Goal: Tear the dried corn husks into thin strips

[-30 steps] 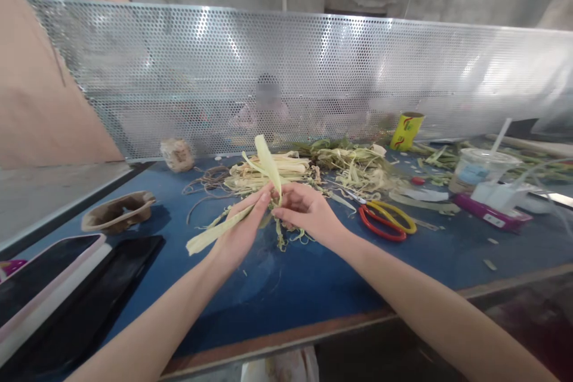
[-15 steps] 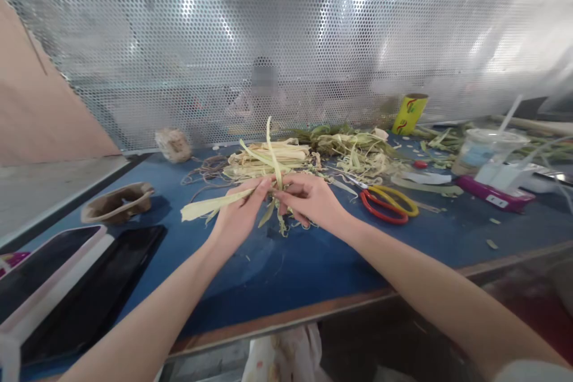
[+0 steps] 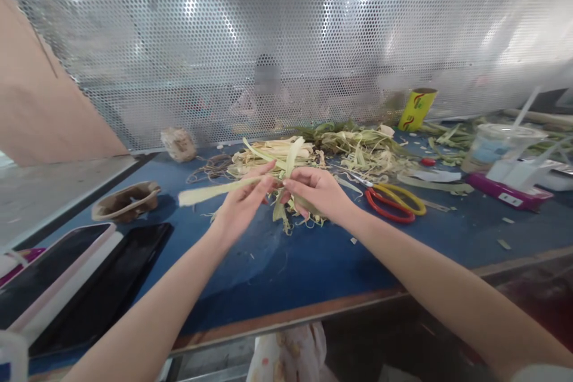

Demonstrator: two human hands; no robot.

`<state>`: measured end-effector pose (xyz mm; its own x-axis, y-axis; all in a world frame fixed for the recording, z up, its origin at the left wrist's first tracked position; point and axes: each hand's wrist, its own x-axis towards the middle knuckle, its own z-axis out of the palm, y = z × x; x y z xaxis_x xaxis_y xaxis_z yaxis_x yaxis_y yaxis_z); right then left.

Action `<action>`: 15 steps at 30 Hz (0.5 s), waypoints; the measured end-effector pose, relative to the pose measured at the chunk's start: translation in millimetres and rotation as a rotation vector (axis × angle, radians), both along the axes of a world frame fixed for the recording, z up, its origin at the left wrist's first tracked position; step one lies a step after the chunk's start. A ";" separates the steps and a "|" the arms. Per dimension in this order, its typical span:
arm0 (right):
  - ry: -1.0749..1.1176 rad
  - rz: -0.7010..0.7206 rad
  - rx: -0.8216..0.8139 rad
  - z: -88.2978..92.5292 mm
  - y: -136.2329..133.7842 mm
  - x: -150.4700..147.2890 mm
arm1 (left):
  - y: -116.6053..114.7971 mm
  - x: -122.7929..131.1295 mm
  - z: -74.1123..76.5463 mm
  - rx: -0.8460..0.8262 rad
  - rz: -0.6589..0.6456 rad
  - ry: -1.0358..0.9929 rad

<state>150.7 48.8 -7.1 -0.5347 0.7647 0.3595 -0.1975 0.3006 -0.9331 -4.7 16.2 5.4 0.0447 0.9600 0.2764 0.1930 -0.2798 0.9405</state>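
My left hand [image 3: 242, 203] is closed around a long pale corn husk strip [image 3: 203, 193], whose flat end sticks out to the left past the wrist. Fingertips of my right hand [image 3: 320, 191] pinch the husk where several strips cross, just beside my left fingers. From that crossing a wider green-white husk strip [image 3: 293, 154] stands up and leans right, and another strip [image 3: 279, 210] hangs below. Exactly how the strips join is hidden by my fingers. Behind my hands lies a pile of pale husks [image 3: 264, 151].
Red-and-yellow-handled scissors [image 3: 391, 203] lie right of my right hand. Green husks [image 3: 353, 137] are heaped behind. A yellow tube [image 3: 417, 110], plastic cup [image 3: 504, 143] and purple box [image 3: 510, 192] stand right. Left are a cardboard tray [image 3: 128, 202] and a black tablet-like slab [image 3: 105, 286].
The upright strip, tall and thin before, now shows wider and shorter and leans right. My left fingers have opened out slightly from the crossing. The view has shifted a little.
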 end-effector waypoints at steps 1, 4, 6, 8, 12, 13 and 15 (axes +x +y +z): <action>0.029 0.011 -0.015 0.2 1.9 0.8 | -0.5 1.5 -0.2 -0.033 -0.042 -0.014; 0.056 -0.012 -0.001 1.2 4.9 3.0 | -1.6 4.0 -1.0 -0.043 -0.111 -0.011; 0.035 -0.049 0.021 2.5 4.7 3.9 | -1.7 4.1 -1.4 -0.008 -0.122 0.001; 0.022 -0.093 0.027 3.8 3.6 4.2 | -1.8 3.5 -1.5 0.001 -0.123 0.025; 0.031 -0.171 0.023 5.1 2.4 4.0 | -3.2 2.8 -0.8 -0.042 -0.112 0.078; 0.032 -0.181 0.025 5.1 2.8 4.2 | -4.0 2.8 -0.4 -0.048 -0.116 0.093; 0.036 -0.192 0.025 5.0 4.1 5.3 | -5.9 2.7 0.5 -0.050 -0.131 0.114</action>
<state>156.0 52.9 -2.1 -0.3668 0.8418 0.3960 -0.1673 0.3591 -0.9182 -1.9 10.2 5.9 0.1990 0.9562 0.2146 0.2644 -0.2633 0.9278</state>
